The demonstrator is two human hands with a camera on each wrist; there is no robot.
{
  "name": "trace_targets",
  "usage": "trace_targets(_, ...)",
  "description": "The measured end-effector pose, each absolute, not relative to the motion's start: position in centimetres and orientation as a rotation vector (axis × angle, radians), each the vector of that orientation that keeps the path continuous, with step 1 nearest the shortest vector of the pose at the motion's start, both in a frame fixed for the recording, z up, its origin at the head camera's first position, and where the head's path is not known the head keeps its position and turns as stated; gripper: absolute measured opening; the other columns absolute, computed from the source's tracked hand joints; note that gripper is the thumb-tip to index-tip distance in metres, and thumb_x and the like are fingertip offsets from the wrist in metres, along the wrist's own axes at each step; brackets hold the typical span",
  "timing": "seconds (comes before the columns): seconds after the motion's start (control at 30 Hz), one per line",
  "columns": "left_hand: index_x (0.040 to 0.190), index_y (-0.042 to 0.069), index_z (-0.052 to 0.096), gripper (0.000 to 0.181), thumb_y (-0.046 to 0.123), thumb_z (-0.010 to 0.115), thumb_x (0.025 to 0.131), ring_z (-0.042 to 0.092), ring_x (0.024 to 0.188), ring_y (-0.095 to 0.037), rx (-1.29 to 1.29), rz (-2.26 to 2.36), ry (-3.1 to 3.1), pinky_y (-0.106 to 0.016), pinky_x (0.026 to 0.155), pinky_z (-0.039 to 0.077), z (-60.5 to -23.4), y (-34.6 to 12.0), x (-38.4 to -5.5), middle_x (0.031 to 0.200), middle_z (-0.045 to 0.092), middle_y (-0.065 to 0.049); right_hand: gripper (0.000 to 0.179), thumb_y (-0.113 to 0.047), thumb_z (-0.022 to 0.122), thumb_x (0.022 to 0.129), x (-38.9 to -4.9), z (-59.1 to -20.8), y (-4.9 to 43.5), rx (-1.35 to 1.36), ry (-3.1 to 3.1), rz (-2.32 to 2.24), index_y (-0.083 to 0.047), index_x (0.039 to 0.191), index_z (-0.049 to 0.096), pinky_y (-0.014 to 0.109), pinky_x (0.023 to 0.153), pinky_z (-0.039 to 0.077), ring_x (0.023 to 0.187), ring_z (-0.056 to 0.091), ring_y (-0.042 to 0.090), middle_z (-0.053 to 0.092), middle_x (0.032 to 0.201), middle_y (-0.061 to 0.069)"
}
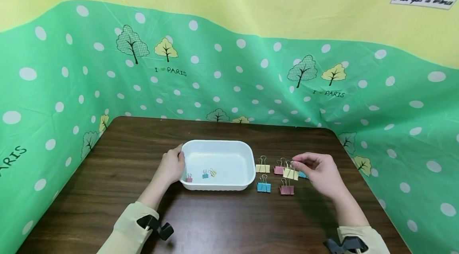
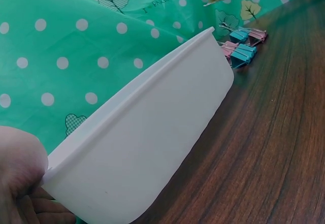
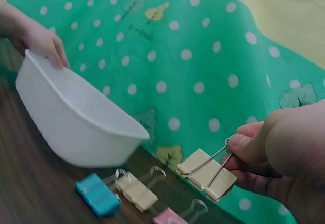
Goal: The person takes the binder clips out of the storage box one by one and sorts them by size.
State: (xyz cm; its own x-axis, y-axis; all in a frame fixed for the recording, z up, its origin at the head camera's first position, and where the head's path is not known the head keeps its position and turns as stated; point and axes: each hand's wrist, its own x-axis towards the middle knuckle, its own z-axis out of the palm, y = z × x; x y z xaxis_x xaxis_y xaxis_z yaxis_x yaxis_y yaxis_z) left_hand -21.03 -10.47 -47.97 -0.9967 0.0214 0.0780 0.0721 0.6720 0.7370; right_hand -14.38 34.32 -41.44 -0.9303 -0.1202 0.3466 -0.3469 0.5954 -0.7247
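My left hand (image 1: pixel 172 165) grips the left end of a white plastic basin (image 1: pixel 218 187), thumb over the rim and fingers outside. A small pink clip (image 1: pixel 189 178), a blue one (image 1: pixel 205 174) and a yellow one (image 1: pixel 213 172) lie inside it. Between thumb and fingertips, my right hand (image 1: pixel 320 172) pinches the wire handles of a pale yellow binder clip (image 3: pixel 207 174), held above other clips. On the table beside the basin are a yellow binder clip (image 1: pixel 263 169), a blue one (image 1: pixel 263 187), a pink one (image 1: pixel 279 170) and a dark pink one (image 1: pixel 287 190).
Another blue binder clip (image 1: pixel 303 174) is partly hidden by the right hand. Everything stands on a dark wood table (image 1: pixel 222 222). A green and yellow printed cloth (image 1: pixel 251 75) hangs behind the table and along its sides.
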Motion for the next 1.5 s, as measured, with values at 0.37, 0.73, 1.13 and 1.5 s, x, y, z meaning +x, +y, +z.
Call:
trace_targets(0.37, 0.156, -0.006, 0.046, 0.049, 0.012, 0.041, 0.111, 0.062, 0.124, -0.043, -0.069, -1.235, -2.821, -0.058, 0.1, 0.052, -47.8, -10.6, -21.0, 0.141, 0.059, -0.034, 0.006, 0.004, 0.078, 0.093, -13.6, -43.4, 37.8, 0.312, -2.619, 1.158, -0.001, 0.096, 0.08, 0.026, 0.054, 0.052, 0.068, 0.069, 0.02, 0.077, 0.086, 0.006)
trace_targets(0.73, 0.156, -0.006, 0.047, 0.049, 0.013, 0.041, 0.111, 0.06, 0.128, -0.044, -0.064, -1.233, -2.821, -0.059, 0.102, 0.051, -47.8, -10.5, -21.1, 0.143, 0.058, -0.032, 0.005, 0.004, 0.079, 0.092, -13.5, -45.7, 39.7, 0.291, -2.673, 1.092, 0.001, 0.095, 0.08, 0.026, 0.058, 0.055, 0.071, 0.071, 0.016, 0.077, 0.086, 0.004)
trace_targets(1.13, 0.155, -0.007, 0.047, 0.049, 0.013, 0.041, 0.111, 0.061, 0.126, -0.042, -0.059, -1.234, -2.827, -0.058, 0.101, 0.052, -47.9, -10.4, -21.0, 0.143, 0.057, -0.032, 0.003, 0.001, 0.08, 0.092, -13.6, -47.5, 40.6, 0.26, -2.711, 1.095, 0.001, 0.095, 0.08, 0.025, 0.061, 0.055, 0.073, 0.067, 0.008, 0.077, 0.088, 0.006)
trace_targets(1.5, 0.157, -0.005, 0.045, 0.049, 0.014, 0.04, 0.112, 0.06, 0.128, -0.043, -0.047, -1.245, -2.828, -0.059, 0.102, 0.051, -47.9, -10.4, -21.0, 0.144, 0.056, -0.032, 0.005, 0.003, 0.078, 0.093, -13.9, -48.2, 41.2, 0.234, -2.731, 1.104, 0.001, 0.097, 0.08, 0.024, 0.063, 0.056, 0.076, 0.069, 0.008, 0.078, 0.091, 0.008)
